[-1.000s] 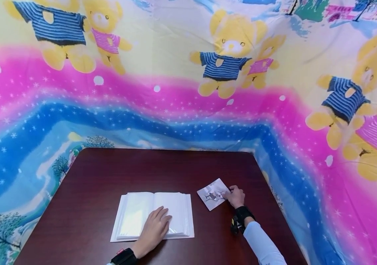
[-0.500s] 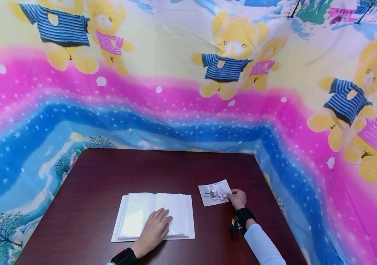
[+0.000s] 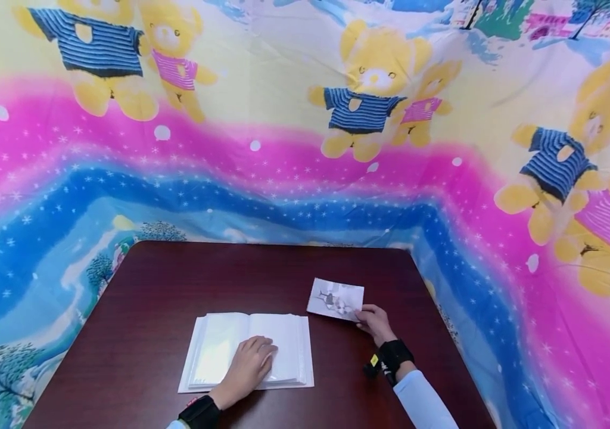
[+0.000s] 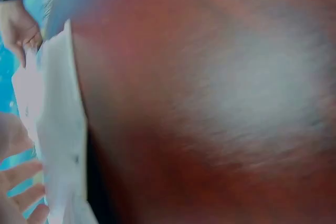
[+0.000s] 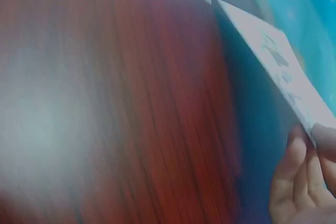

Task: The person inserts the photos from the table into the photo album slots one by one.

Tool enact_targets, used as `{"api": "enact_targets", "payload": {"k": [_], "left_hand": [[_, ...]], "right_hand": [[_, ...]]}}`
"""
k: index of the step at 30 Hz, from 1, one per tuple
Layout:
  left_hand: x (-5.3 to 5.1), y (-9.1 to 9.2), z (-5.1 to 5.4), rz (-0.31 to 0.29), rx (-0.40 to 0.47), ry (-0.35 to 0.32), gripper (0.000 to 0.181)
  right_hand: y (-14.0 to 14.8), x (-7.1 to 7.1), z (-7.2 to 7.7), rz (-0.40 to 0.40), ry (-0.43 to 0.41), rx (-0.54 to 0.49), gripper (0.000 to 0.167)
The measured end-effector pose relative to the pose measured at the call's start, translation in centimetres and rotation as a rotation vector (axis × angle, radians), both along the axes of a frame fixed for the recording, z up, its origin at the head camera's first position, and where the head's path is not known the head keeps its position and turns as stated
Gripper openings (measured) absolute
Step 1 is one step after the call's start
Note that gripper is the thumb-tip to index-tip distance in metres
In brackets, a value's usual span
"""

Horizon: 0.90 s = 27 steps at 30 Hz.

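Observation:
An album (image 3: pixel 221 345) with clear sleeve pages lies spread on the table. My left hand (image 3: pixel 248 364) rests on its right-hand page near the centre fold, fingers loosely extended. In the left wrist view those fingers appear beside the white album (image 4: pixel 62 108). To the right, my right hand (image 3: pixel 374 322) pinches a photo (image 3: pixel 334 298) by its near right corner. The right wrist view shows the thumb on top of the photo (image 5: pixel 286 66) and the fingers beneath, with the photo tilted and raised off the table.
The dark reddish-brown table (image 3: pixel 219 274) extends behind and around the album. A curtain (image 3: pixel 283 167) printed with bears hangs around its far and side edges. Each wrist wears a black strap, the right one (image 3: pixel 395 356) carrying a small camera.
My right hand has turned the photo so it lies more square, lifted it, and brought it left toward the album. The left hand has stayed on the page, its fingers slightly drawn in.

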<state>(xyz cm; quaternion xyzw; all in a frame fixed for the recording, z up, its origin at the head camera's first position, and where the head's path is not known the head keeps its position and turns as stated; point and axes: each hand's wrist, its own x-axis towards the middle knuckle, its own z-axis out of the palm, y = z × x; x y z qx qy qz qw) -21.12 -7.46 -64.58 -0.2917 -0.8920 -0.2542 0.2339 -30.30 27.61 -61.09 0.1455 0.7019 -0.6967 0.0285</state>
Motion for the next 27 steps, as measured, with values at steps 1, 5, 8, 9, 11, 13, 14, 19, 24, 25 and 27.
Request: {"api": "enact_targets", "payload": {"k": [1, 5, 8, 9, 11, 13, 14, 19, 24, 25, 27], "left_hand": [[-0.2, -0.1, 0.2, 0.011, 0.029, -0.038, 0.019], [-1.2, 0.1, 1.4, 0.051, 0.251, -0.243, 0.019], [-2.1, 0.6, 2.0, 0.062, 0.462, -0.410, 0.026], [-2.3, 0.7, 2.1, 0.054, 0.523, -0.453, 0.027], [-2.7, 1.0, 2.4, 0.052, 0.618, -0.532, 0.030], [-2.8, 1.2, 2.6, 0.058, 0.680, -0.586, 0.029], [-2.8, 1.3, 2.7, 0.064, 0.708, -0.601, 0.028], [-2.9, 1.4, 2.8, 0.133, 0.802, -0.620, 0.019], [-3.2, 0.8, 3.1, 0.140, 0.835, -0.605, 0.014], [-3.2, 0.6, 3.2, 0.138, 0.830, -0.604, 0.014], [-3.2, 0.1, 3.4, 0.134, 0.809, -0.615, 0.014]], "right_hand": [[-0.8, 0.2, 0.0, 0.018, 0.009, -0.051, 0.030], [-4.5, 1.0, -1.0, 0.087, 0.033, -0.238, 0.021], [-7.2, 2.2, -1.1, 0.163, 0.035, -0.335, 0.022], [-8.0, 2.7, -1.1, 0.194, 0.041, -0.349, 0.022], [-9.5, 3.5, -1.1, 0.239, 0.034, -0.360, 0.025], [-10.9, 4.3, -1.2, 0.274, 0.022, -0.360, 0.029], [-11.5, 4.6, -1.2, 0.285, 0.014, -0.356, 0.031], [-13.6, 5.6, -1.7, 0.317, -0.016, -0.350, 0.042], [-14.1, 5.7, -1.8, 0.355, -0.048, -0.368, 0.047], [-14.0, 5.5, -1.7, 0.364, -0.051, -0.366, 0.047], [-13.8, 5.0, -1.5, 0.381, -0.042, -0.347, 0.046]]}}
